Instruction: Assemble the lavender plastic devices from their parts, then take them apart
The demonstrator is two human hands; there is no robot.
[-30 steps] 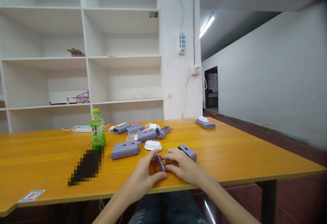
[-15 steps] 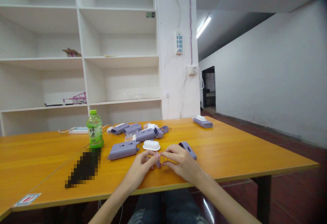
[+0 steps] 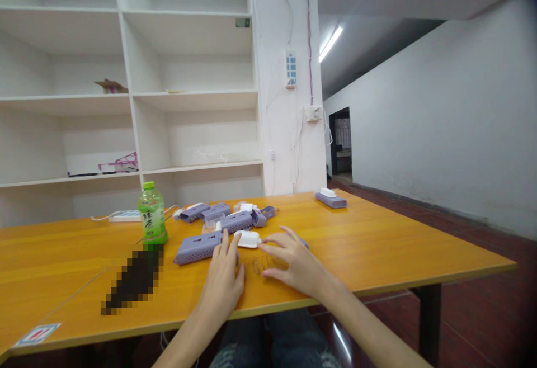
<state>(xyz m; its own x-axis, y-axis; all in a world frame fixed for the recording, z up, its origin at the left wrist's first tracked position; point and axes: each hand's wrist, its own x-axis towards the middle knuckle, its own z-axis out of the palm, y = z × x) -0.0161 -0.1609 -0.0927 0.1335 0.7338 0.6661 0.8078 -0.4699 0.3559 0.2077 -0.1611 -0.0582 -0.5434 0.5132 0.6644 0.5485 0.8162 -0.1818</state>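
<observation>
My left hand [image 3: 224,278] lies low over the orange table [image 3: 377,250], fingers stretched out and holding nothing. Its fingertips reach the right end of a purple perforated housing [image 3: 196,247]. Just right of them sits a white oval cap [image 3: 248,238]. My right hand [image 3: 291,263] hovers beside it with fingers apart and empty, half covering a small purple part [image 3: 302,242] behind it. Between the hands a thin wire-like shape [image 3: 258,267] lies on the wood. The small purple strip I held earlier is out of sight.
A green tea bottle [image 3: 151,215] stands left of the housing, a dark blurred object [image 3: 132,278] in front of it. More purple housings [image 3: 229,216] are piled behind; another purple unit [image 3: 331,198] lies at the far right. A white power strip [image 3: 121,217] and shelves stand behind.
Both hands let go of the small purple strip and opened. My left hand slid forward toward the purple housing; my right hand spread its fingers. The view shifted slightly right.
</observation>
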